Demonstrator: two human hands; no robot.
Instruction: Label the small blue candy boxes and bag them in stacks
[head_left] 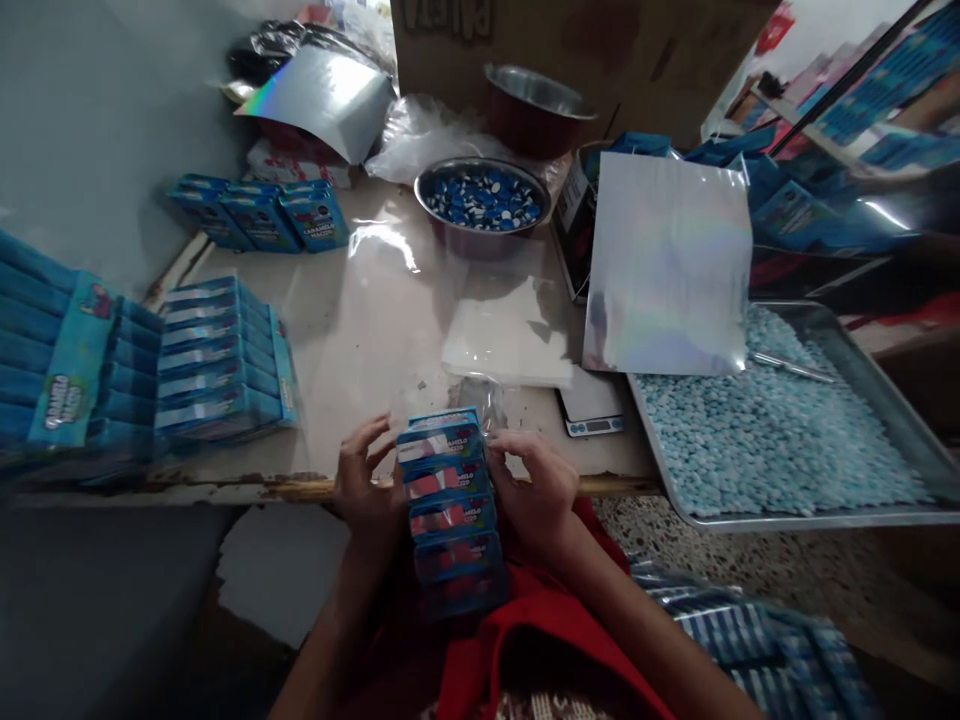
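The left hand (pixel 367 475) stands at the nine o'clock side of a row of blue boxes (pixel 450 510), wrist raised from below, fingers bent and a little parted; whether it presses on the row cannot be told. At three o'clock the right hand (pixel 536 480) has thumb and forefinger drawn together by the row's upper corner; whether they pinch anything is unclear. The row lies between the hands, over the person's lap at the table's edge, its cartons glossy and flat-sided.

From the row, toward one o'clock lie smooth white sheets (pixel 510 335); at two, a small flat scale (pixel 592 405). Between one and two stands a shiny, iridescent silver sheet (pixel 667 270). Around three, a shallow metal tray (pixel 896 395) holds pebbly pale-blue pieces (pixel 780 450). At twelve, a round metal bowl (pixel 484 240) contains blue-and-white pieces (pixel 487 198). At ten stands a banded block of blue cartons (pixel 217 360).
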